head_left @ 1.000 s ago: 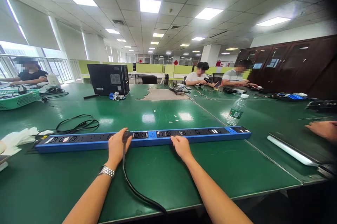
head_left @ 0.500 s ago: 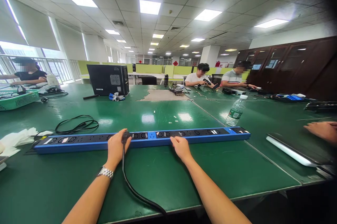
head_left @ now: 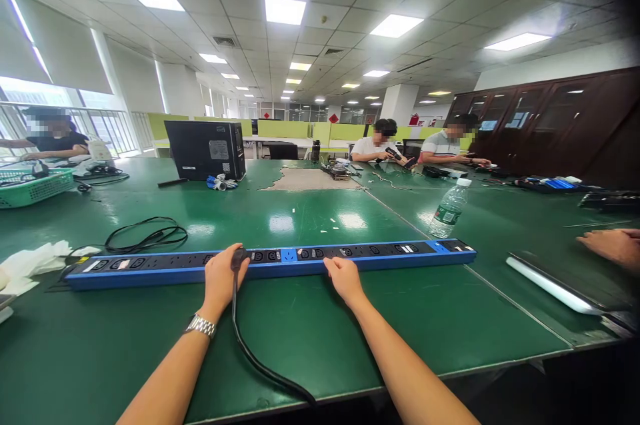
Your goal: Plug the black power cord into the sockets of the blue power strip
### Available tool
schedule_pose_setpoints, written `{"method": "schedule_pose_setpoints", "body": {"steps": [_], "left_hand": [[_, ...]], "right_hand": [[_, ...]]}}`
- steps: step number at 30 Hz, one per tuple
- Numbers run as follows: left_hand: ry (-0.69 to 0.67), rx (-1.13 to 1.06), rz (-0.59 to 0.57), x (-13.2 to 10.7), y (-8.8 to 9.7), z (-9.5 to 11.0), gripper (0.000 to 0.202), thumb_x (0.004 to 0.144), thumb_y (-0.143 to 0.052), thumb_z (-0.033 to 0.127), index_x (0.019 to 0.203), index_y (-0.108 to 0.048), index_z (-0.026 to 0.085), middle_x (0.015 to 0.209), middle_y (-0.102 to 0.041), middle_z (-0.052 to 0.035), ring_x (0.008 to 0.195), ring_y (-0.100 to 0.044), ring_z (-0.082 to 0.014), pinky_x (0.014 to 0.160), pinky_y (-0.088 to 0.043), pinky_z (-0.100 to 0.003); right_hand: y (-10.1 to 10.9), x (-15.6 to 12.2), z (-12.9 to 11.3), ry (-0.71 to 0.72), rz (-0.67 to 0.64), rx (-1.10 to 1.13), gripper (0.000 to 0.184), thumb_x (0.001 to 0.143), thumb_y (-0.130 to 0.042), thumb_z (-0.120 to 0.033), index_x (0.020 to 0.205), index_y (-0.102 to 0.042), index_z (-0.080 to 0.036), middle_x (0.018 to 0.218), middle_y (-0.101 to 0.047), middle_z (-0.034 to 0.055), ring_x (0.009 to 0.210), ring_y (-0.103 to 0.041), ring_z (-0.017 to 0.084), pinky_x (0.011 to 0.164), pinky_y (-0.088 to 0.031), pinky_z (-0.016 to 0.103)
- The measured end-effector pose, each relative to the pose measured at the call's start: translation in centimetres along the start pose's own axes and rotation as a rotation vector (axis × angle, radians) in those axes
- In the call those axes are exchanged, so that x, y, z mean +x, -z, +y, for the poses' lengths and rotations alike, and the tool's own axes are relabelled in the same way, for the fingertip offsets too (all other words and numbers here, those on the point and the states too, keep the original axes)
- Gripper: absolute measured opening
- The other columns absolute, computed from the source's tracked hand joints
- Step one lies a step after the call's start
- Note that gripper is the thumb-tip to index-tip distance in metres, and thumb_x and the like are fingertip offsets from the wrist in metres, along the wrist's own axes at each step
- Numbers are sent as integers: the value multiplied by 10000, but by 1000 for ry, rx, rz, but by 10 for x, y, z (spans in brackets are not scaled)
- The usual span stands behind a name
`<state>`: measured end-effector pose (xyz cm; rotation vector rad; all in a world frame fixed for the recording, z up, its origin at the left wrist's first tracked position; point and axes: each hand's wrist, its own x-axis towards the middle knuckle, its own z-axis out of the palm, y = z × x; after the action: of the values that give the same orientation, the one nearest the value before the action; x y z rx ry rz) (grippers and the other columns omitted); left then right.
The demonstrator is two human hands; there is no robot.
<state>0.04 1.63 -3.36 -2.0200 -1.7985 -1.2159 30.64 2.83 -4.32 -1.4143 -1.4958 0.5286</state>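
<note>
A long blue and black power strip (head_left: 280, 272) lies across the table in front of me, its sockets facing up. At its middle left, my left hand (head_left: 220, 278) is closed around a black power plug (head_left: 241, 257) against the strip. From this plug a thick black cable (head_left: 260, 368) runs down over the table's front edge. My right hand (head_left: 345, 278) is closed at the strip's front edge, right of the middle. Its fingertips rest on the strip and are partly hidden.
A water bottle (head_left: 449, 212) stands behind the strip's right end. Behind the left end lies a coiled thin cable (head_left: 150, 235). A black computer case (head_left: 205, 150) stands farther back. At right, another person's hand (head_left: 613, 244) is near a flat black device (head_left: 560, 278). Other people sit across the table.
</note>
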Motion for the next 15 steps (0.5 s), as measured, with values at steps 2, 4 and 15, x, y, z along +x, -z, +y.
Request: {"method": "schedule_pose_setpoints", "body": {"steps": [2, 4, 15], "left_hand": [[2, 2, 4, 0, 0, 0, 385, 898, -475, 442, 1175, -573, 193, 1086, -700, -107, 1014, -639, -272, 946, -417, -431], [2, 1, 4, 0, 0, 0, 382, 899, -473, 444, 1170, -576, 195, 1085, -700, -106, 1010, -641, -272, 941, -421, -428], [-21, -19, 20, 0, 1, 1, 372, 907, -466, 438, 1171, -567, 196, 1083, -703, -100, 1004, -651, -264, 916, -437, -406]], "right_hand": [[0, 0, 0, 1, 2, 4, 447, 786, -476, -495, 450, -416, -206, 435, -359, -41, 473, -348, 112, 496, -276, 249], [0, 0, 0, 0, 4, 7, 450, 783, -480, -498, 447, -413, -207, 432, -355, -41, 470, -344, 111, 490, -272, 250], [1, -1, -2, -5, 3, 12, 449, 784, -484, -495, 445, -411, -209, 431, -364, -38, 470, -347, 114, 496, -277, 250]]}}
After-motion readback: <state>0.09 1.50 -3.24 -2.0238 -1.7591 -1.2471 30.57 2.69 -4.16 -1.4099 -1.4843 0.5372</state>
